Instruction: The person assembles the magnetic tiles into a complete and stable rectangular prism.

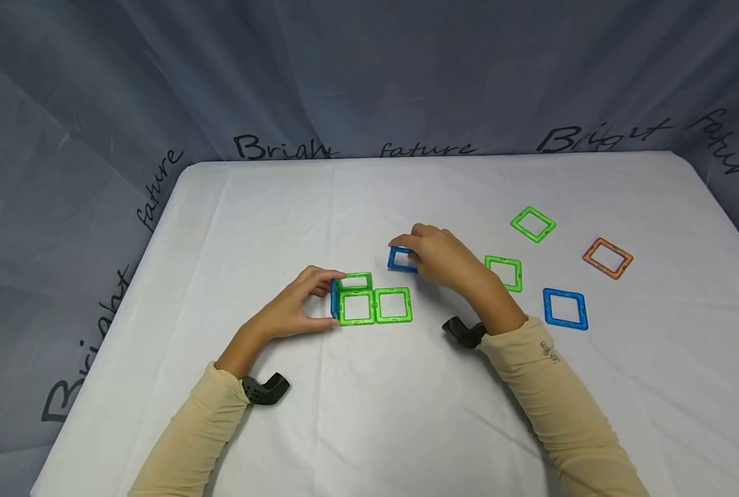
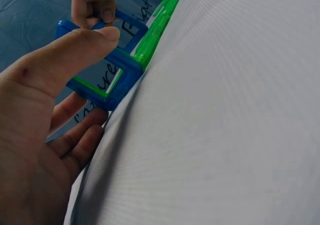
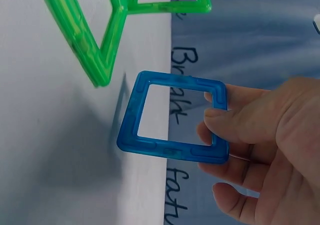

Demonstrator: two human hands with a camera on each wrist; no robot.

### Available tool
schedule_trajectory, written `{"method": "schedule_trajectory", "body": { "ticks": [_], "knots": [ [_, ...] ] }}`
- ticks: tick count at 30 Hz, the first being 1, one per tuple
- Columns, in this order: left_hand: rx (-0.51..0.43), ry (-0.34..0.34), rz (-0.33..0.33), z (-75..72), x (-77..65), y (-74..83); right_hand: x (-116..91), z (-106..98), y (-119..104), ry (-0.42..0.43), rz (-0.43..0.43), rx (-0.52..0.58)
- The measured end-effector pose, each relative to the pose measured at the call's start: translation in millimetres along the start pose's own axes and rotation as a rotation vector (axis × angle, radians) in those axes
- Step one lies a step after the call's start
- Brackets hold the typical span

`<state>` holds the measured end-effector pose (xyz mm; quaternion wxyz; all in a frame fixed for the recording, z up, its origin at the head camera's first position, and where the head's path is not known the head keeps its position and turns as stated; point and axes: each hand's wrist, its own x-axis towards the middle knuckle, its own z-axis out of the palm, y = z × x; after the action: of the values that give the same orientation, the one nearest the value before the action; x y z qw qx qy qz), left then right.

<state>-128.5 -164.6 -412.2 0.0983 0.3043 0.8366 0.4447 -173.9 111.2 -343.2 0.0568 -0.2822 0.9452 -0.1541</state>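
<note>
My right hand [image 1: 446,259] pinches a blue square magnetic tile [image 3: 172,152] by one edge, thumb against fingers, tilted above the table to the right of the green tiles. At the left, my left hand [image 1: 291,307] grips an upright blue magnetic tile [image 2: 131,71] between thumb and fingers. That tile stands along the left side of a flat green tile [image 1: 357,322]. A second green tile [image 1: 394,319] lies flat beside it on the right. Another green tile [image 1: 357,275] stands up along the back edge and meets the upright blue one at the corner.
On the white table [image 1: 369,428], to the right, lie a green tile [image 1: 519,276] partly behind my right forearm, a farther green tile [image 1: 546,231], an orange tile [image 1: 624,265] and a blue tile [image 1: 566,324]. A grey curtain [image 1: 369,76] hangs behind the table.
</note>
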Motion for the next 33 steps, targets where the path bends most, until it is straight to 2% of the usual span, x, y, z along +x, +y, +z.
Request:
{"method": "schedule_trajectory", "body": {
  "ticks": [8,15,24,33],
  "knots": [
    [0.017,0.002,-0.003,-1.3,0.4,3.8,1.2,6.6,-10.0,-0.001,-0.027,-0.037],
    [0.017,0.007,-0.002,-0.1,0.5,0.9,1.3,10.8,-15.8,0.005,-0.044,-0.062],
    [0.021,-0.002,-0.017,-0.9,0.6,1.5,0.1,12.0,-21.8,0.003,-0.105,-0.075],
    [0.019,0.002,0.007,-1.3,0.7,1.7,-2.1,11.4,-25.3,0.012,-0.15,-0.074]
  ]
}}
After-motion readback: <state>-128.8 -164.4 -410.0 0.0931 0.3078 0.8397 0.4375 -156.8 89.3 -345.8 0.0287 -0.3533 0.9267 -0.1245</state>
